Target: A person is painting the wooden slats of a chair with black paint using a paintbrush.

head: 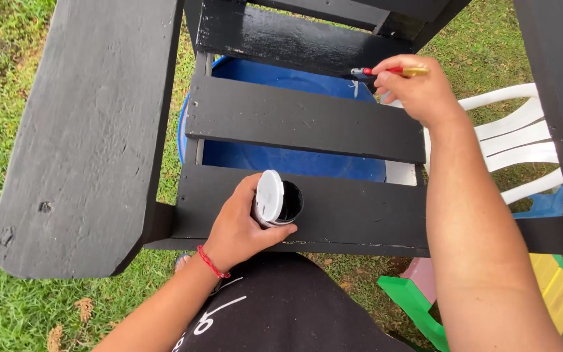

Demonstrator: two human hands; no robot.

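A black-painted wooden chair fills the view, with wide slats (pixel 301 117) and a broad armrest (pixel 86 137) at the left. My left hand (pixel 239 225), with a red string on the wrist, grips a small open paint cup (pixel 280 203) with a white lid tilted up and black paint inside; the cup rests on the nearest slat. My right hand (pixel 418 91) holds a thin paintbrush (pixel 392 70) with a red and gold handle, its dark tip touching the lower edge of the far, glossy wet slat (pixel 294 40).
Under the slats sits a blue barrel or tub (pixel 294 160). A white plastic chair (pixel 516 140) stands at the right. Green, yellow and pink painted wood (pixel 555 287) lies at the lower right. Grass (pixel 8 39) surrounds everything. My dark-clothed lap (pixel 281 306) is below.
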